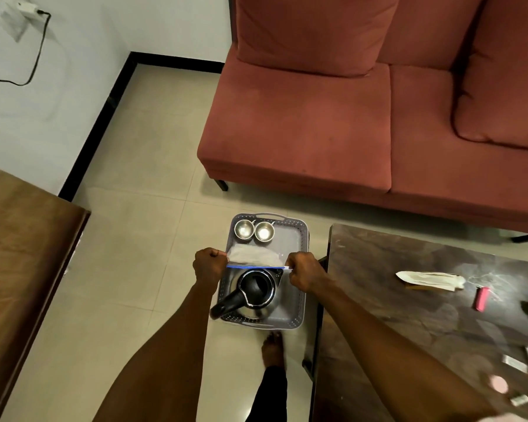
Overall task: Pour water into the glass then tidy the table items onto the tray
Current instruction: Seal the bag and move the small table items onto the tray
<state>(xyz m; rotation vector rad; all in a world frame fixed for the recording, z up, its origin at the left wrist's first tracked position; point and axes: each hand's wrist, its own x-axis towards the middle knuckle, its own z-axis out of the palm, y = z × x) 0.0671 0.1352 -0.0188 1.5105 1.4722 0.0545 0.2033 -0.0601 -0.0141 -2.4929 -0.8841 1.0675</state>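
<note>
I hold the grey tray (299, 303) out over the tiled floor (141, 214), my left hand (207, 264) and my right hand (305, 271) each clenched around one of its long side rims. On it sit a black-lidded kettle (255, 295) at the near end, a zip bag (252, 256) across the middle and two steel cups (254, 230) at the far end. The tray's right rim hangs just beside the dark tabletop (409, 315) edge, with open floor to my left and ahead toward the red sofa (317, 132).
</note>
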